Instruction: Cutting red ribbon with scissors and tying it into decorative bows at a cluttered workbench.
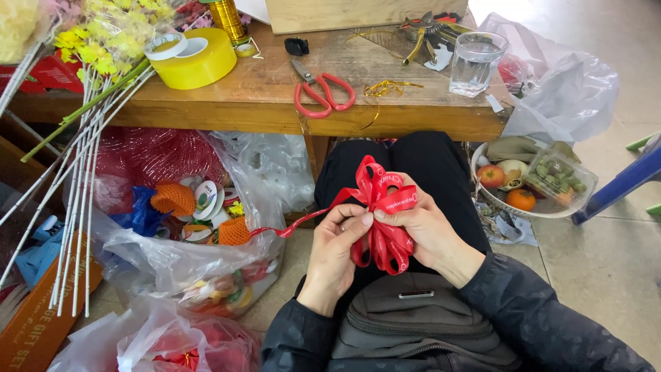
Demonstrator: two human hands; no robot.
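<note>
A red ribbon bow (383, 213) with several loops sits over my lap, pinched at its middle between both hands. My left hand (335, 256) grips it from the left, thumb on the centre. My right hand (428, 233) holds the loops from the right. A loose red ribbon tail (296, 222) runs left from the bow toward the plastic bags. Below my hands lies a dark grey waist bag (413, 320).
The wooden table (261, 103) ahead holds red-handled scissors (322, 93), a yellow tape roll (196, 58), a glass of water (475, 63) and gold wire. Plastic bags (186, 262) of supplies and white flower stems (76, 207) stand left. A fruit basket (530, 186) sits right.
</note>
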